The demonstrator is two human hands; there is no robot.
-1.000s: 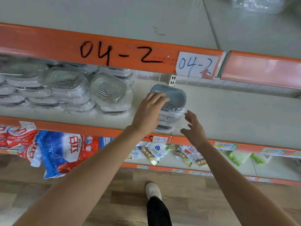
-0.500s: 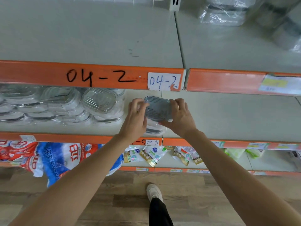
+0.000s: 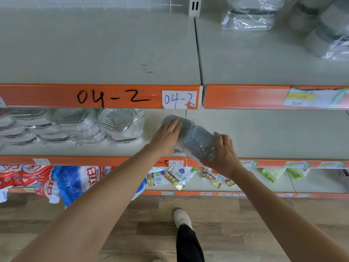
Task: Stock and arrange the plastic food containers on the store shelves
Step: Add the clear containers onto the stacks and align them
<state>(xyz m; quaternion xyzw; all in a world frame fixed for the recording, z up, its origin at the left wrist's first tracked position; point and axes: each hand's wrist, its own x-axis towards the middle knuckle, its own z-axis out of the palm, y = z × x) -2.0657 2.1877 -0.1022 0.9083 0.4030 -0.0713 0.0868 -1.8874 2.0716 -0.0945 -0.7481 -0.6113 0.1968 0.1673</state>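
Between our two hands, on the middle shelf, sits the job: a grey-lidded container wrapped in clear film, tipped up toward us and coming off a second grey container that lies just behind it. Our right hand grips the tilted one, thumb at its near lower corner and fingers curled round its right edge. Our left hand lies flat on the rear container, fingers straight and close together, pressing it down so it keeps its place. Whether more containers lie under that palm, we cannot tell; the hand hides it.

Left of our left fingers, well apart, stand the wrapped clear containers, stacked in rows along the shelf. To the right of our right fingers the shelf surface runs bare and pale. Above our knuckles runs the orange shelf edge marked 04-2, with its paper label.

We judge this the splitting step: one container lifted from the pile to start its own spot. Next we need to carry it clear to the right, level it out, and set it down square beside the other. The film is slick, so a firm grip matters.
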